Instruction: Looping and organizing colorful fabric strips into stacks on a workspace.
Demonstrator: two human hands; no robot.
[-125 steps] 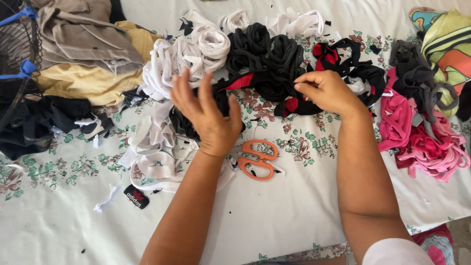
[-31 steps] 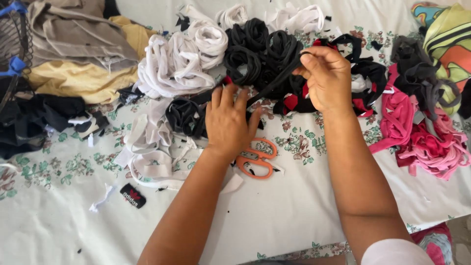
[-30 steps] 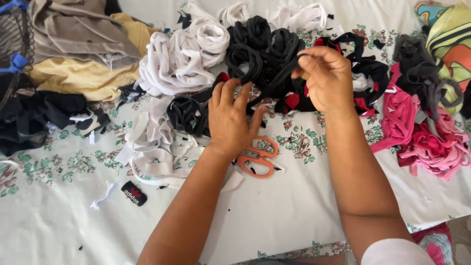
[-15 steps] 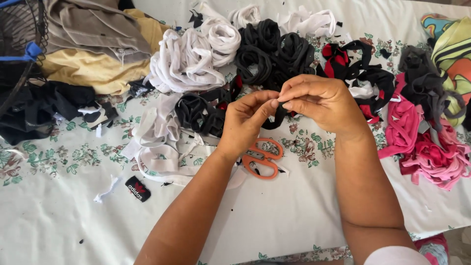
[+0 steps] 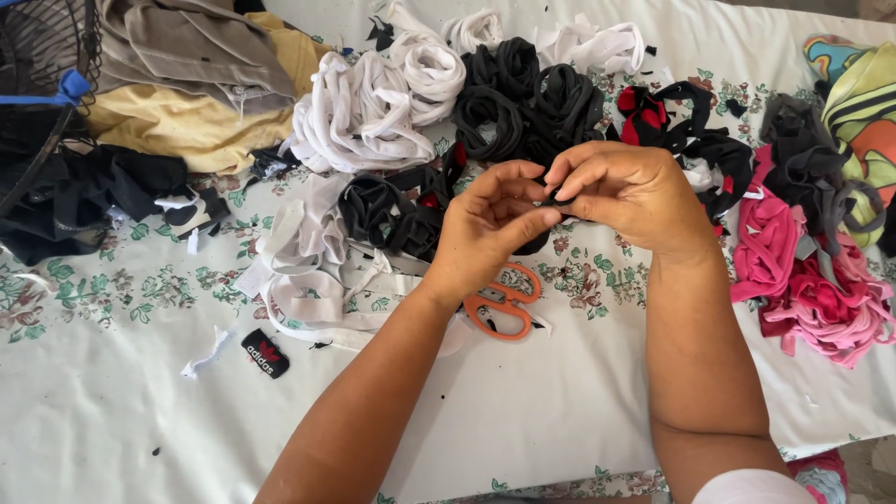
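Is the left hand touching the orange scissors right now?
Apart. The head view shows the left hand raised, pinching black fabric, above the scissors.

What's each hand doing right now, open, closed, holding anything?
Left hand: closed, fingertips pinching a black fabric strip.
Right hand: closed on the same black fabric strip, fingers curled over it.

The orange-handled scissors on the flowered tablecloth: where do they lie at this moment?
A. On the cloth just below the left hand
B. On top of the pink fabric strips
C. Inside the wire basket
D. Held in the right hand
A: the orange-handled scissors lie flat on the flowered tablecloth just under the left hand, in neither hand's grip.
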